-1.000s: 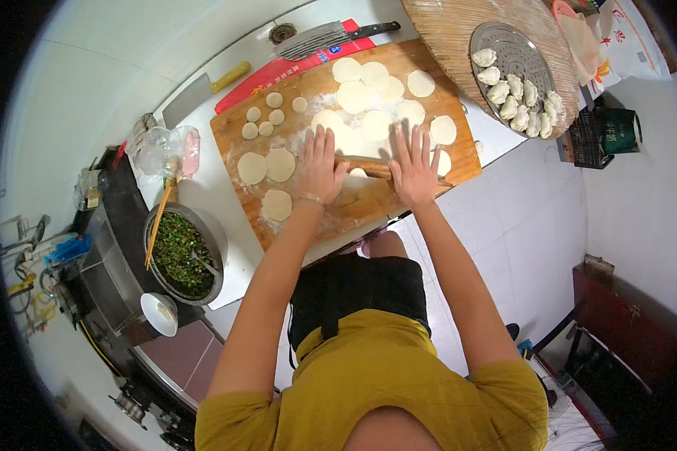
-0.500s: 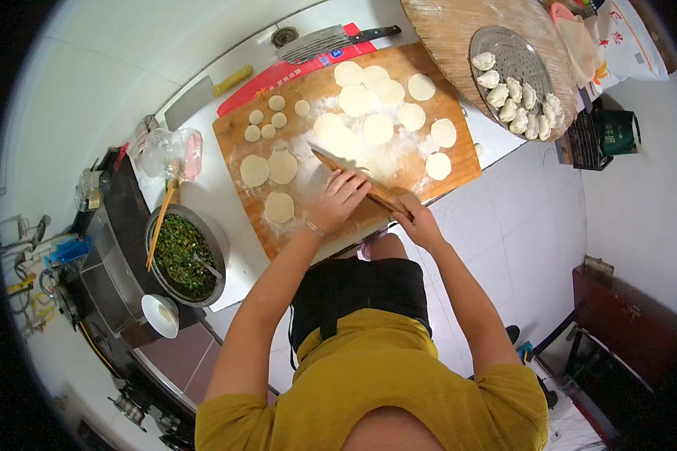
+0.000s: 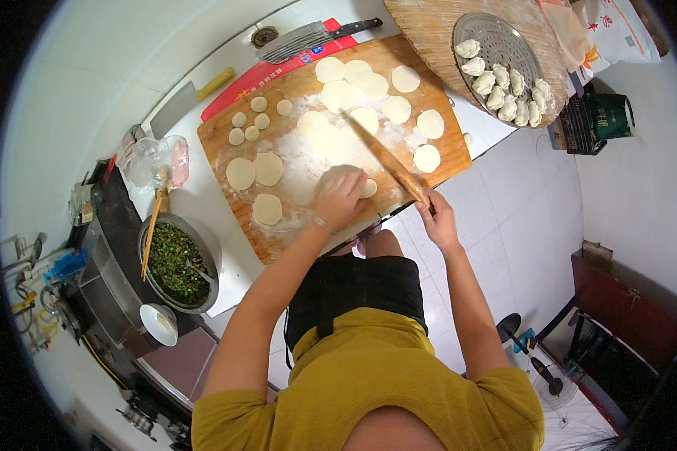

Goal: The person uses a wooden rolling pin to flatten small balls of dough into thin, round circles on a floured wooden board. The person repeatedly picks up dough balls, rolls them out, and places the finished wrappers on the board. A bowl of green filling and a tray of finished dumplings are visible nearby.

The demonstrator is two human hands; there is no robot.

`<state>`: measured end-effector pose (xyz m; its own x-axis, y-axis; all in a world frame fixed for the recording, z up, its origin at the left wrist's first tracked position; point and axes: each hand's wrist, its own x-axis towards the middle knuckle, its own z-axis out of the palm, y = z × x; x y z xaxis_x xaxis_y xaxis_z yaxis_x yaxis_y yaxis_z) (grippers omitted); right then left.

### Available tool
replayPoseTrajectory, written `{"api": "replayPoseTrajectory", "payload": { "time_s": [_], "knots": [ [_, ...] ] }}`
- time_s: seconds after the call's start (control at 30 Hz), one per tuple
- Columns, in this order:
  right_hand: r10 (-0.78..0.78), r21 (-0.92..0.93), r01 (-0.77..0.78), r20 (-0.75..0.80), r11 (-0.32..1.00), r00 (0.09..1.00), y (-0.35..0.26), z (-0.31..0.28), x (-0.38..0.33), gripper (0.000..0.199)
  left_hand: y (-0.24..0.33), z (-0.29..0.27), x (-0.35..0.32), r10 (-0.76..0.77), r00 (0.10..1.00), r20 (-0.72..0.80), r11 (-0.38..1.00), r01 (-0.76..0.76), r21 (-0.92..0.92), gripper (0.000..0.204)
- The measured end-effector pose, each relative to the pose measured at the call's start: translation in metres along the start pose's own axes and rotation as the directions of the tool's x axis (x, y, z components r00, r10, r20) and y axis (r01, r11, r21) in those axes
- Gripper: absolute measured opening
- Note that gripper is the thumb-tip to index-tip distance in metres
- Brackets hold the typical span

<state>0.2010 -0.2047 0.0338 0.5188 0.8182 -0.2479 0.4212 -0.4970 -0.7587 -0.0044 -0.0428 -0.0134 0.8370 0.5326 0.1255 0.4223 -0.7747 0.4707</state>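
A light wooden rolling pin (image 3: 387,159) slants over the floured board (image 3: 440,167), its near end gripped by my right hand (image 3: 438,220) past the board's front edge. Low over the board's front part, my left hand (image 3: 340,198) has its fingers stretched out. Its fingertips reach the edge of a small dough round (image 3: 368,188), partly hidden; whether they press on it I cannot tell. Flattened dough wrappers (image 3: 338,96) lie across the back and right, some overlapping. Three more wrappers (image 3: 268,209) rest at the left, in front of several small dough discs (image 3: 260,121).
Left of the board stands a pot of chopped green filling (image 3: 179,259) with chopsticks (image 3: 152,233) and a spoon, near a white bowl (image 3: 159,325). Cleavers (image 3: 174,109) lie behind. Folded dumplings (image 3: 496,98) sit on a perforated metal tray (image 3: 496,34) at the back right.
The rolling pin has swung away from my left hand, which has let go of it, and now points farther back. My right hand has shifted slightly right. The small dough round shows more.
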Motion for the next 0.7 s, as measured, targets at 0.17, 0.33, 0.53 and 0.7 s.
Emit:
{"api": "replayPoseTrajectory", "payload": {
  "time_s": [0.17, 0.33, 0.53, 0.7],
  "knots": [
    [-0.465, -0.434, 0.489, 0.169, 0.757, 0.869, -0.009, 0.004, 0.011, 0.044, -0.013, -0.017, -0.028, -0.133, 0.977, -0.167, 0.990, 0.124, -0.060, 0.076],
    [-0.405, -0.693, 0.389, 0.151, 0.607, 0.902, -0.023, 0.043, 0.057, 0.066, -0.032, -0.020, 0.009, -0.182, 0.982, -0.045, 0.979, 0.186, 0.087, 0.081],
    [-0.226, -0.756, 0.234, 0.116, 0.612, 0.967, -0.004, 0.047, 0.033, 0.073, -0.011, -0.019, -0.047, -0.198, 0.977, 0.078, 0.980, 0.198, 0.006, 0.088],
    [-0.340, -0.724, 0.210, -0.036, 0.657, 0.940, -0.023, 0.053, 0.076, 0.069, -0.021, -0.029, 0.009, -0.278, 0.961, 0.004, 0.956, 0.276, 0.100, 0.085]
  ]
}}
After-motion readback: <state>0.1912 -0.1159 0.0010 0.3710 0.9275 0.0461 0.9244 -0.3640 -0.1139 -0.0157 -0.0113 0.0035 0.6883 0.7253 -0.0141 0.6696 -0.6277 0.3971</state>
